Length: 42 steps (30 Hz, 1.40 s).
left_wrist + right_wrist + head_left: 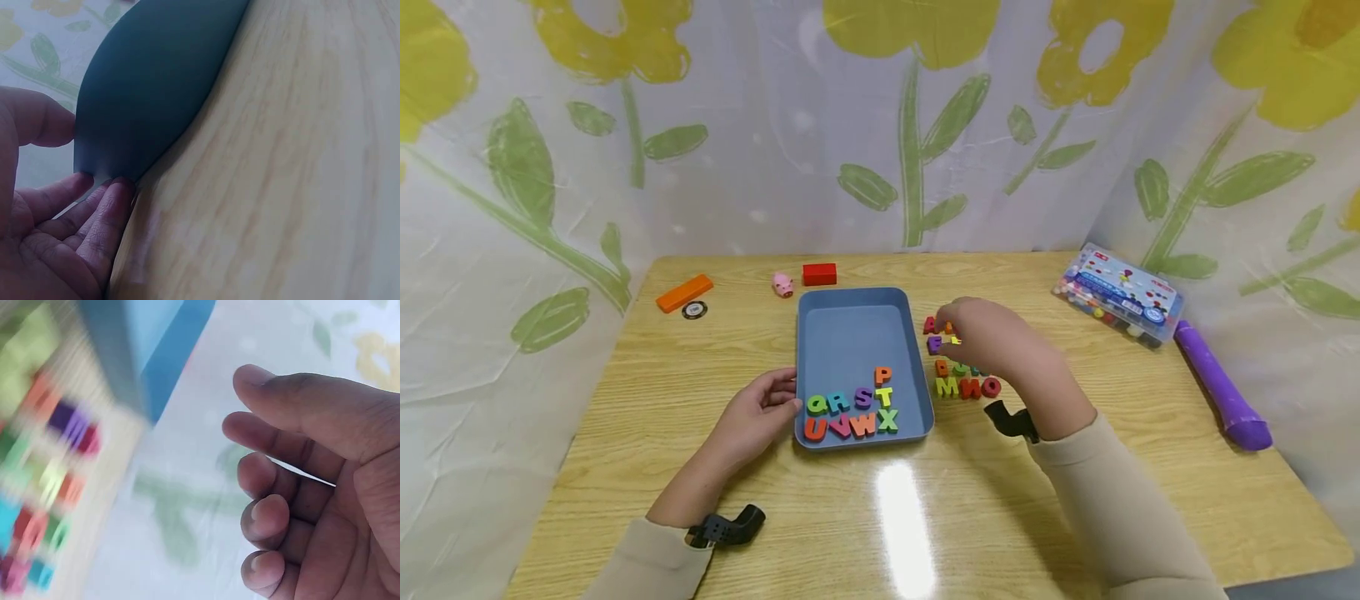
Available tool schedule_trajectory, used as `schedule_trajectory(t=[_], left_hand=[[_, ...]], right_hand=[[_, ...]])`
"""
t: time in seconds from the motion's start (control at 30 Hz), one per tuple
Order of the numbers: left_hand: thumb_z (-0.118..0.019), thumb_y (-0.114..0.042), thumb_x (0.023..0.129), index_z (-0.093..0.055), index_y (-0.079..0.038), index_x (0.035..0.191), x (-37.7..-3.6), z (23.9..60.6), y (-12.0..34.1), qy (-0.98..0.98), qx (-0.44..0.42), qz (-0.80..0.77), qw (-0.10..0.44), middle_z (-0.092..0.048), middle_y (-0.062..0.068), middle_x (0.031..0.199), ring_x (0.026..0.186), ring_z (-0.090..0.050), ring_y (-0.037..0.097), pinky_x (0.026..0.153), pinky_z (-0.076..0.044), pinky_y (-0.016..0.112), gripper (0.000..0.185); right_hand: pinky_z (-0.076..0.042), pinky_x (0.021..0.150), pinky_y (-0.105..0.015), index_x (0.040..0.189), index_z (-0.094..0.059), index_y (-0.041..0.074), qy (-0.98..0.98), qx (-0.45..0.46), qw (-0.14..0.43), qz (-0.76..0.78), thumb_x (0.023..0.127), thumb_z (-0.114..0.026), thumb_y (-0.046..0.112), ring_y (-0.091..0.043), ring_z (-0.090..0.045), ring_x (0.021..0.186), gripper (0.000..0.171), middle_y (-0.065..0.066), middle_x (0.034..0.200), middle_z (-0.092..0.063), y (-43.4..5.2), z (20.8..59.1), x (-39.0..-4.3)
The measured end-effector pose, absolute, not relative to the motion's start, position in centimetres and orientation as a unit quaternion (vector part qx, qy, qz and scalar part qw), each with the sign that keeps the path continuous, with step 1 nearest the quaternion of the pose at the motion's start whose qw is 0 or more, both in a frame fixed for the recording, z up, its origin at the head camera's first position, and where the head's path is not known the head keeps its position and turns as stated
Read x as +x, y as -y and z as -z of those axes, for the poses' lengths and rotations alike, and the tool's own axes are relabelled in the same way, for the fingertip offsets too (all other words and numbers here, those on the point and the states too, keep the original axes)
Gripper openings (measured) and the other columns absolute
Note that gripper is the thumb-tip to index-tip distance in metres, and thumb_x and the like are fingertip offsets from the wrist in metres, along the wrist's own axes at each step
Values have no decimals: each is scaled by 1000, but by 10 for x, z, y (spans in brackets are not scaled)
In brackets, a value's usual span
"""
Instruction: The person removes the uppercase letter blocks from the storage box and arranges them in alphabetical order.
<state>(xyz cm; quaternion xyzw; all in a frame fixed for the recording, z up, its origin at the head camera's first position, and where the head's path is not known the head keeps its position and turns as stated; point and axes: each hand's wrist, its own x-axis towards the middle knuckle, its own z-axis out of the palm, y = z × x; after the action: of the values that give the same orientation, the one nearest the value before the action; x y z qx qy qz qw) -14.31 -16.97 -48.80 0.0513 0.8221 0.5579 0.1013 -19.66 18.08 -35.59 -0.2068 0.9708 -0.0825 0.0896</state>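
Observation:
A blue-grey tray lies on the table before me, with several colourful toy letters grouped in its near part, among them an orange P and a green X. My left hand rests at the tray's left side, its thumb and fingertips touching the outer wall in the left wrist view. To the tray's right, my right hand is over rows of more letters and partly hides them. Its fingers are loosely bent with nothing between them, as the right wrist view shows.
An orange block, a poker chip, a pink pig figure and a red block lie at the back left. At the right are a clear plastic box and a purple toy microphone. A flowered curtain borders the table.

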Motion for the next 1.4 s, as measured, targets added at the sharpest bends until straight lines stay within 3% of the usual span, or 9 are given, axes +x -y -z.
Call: schedule_trajectory(t=[0.27, 0.5, 0.63, 0.97, 1.13, 1.4], left_hand=[[-66, -16, 108, -51, -3, 160, -144, 491, 171, -825, 56, -554, 96, -63, 20, 148, 132, -64, 33, 112, -53, 44, 55], [-67, -16, 108, -51, -3, 159, -143, 490, 171, -824, 58, -556, 96, -64, 20, 148, 132, -64, 33, 114, -53, 48, 55], [-67, -16, 108, -51, -3, 159, -142, 489, 172, -825, 56, -554, 96, -64, 20, 148, 132, -64, 33, 115, -52, 50, 55], [-67, -16, 108, -52, -3, 159, -145, 491, 172, -824, 55, -556, 94, -65, 20, 146, 130, -65, 32, 113, -52, 48, 55], [-67, -16, 107, -53, -3, 158, -145, 492, 173, -825, 52, -555, 95, -65, 20, 145, 129, -65, 32, 112, -53, 47, 54], [-67, -18, 108, -51, -4, 159, -145, 489, 173, -824, 55, -556, 100, -64, 19, 147, 131, -64, 33, 114, -51, 49, 56]], right_hand=[[-60, 98, -45, 130, -76, 9, -955, -257, 142, 42, 102, -79, 23, -25, -68, 111, 31, -8, 133, -74, -112, 369, -220], [-55, 79, -37, 101, -76, 12, -949, -252, 190, 17, 102, -78, 17, -22, -63, 88, 6, -3, 100, -72, -98, 395, -228], [-50, 72, -34, 90, -71, 15, -947, -258, 194, 11, 99, -81, 16, -21, -61, 83, 13, -1, 89, -68, -96, 402, -231], [-47, 71, -34, 96, -73, 13, -941, -283, 185, -1, 100, -78, 18, -23, -61, 85, 8, -3, 89, -67, -82, 407, -236], [-54, 78, -36, 100, -76, 13, -939, -290, 183, 5, 101, -76, 17, -23, -62, 90, 4, -3, 96, -70, -83, 402, -238], [-57, 85, -40, 106, -79, 11, -952, -269, 125, 75, 100, -81, 19, -22, -63, 90, 9, -3, 104, -74, -142, 367, -228]])
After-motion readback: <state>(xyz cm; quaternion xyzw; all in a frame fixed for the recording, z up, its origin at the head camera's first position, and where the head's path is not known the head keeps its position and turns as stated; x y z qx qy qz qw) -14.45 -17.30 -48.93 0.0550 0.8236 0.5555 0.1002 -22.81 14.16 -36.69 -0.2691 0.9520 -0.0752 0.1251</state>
